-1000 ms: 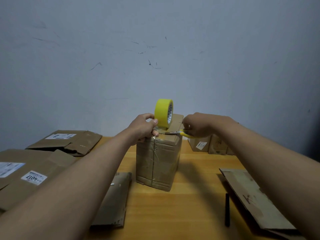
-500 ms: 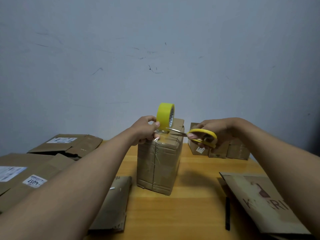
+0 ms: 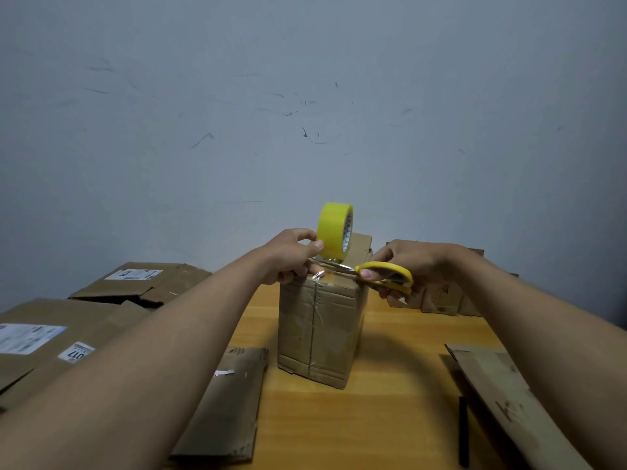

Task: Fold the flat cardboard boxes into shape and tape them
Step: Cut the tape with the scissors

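while left hand [image 3: 288, 256] holds tape roll [image 3: 334, 230] (upright), scissors [image 3: 373, 274] close.

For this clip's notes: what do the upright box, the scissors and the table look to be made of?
Upright box: brown corrugated cardboard, creased and worn, with glossy clear tape glinting along its seam. Scissors: shiny blades, probably steel, with smooth yellow handles that look plastic. Table: warm orange-yellow surface with faint grain, wood or a wood-look laminate; the view cannot settle which.

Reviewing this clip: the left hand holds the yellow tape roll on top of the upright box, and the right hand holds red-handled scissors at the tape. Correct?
Not quite. In the head view the scissors in the right hand have yellow handles, not red. The rest stands: the left hand holds the yellow tape roll on top of the upright box.
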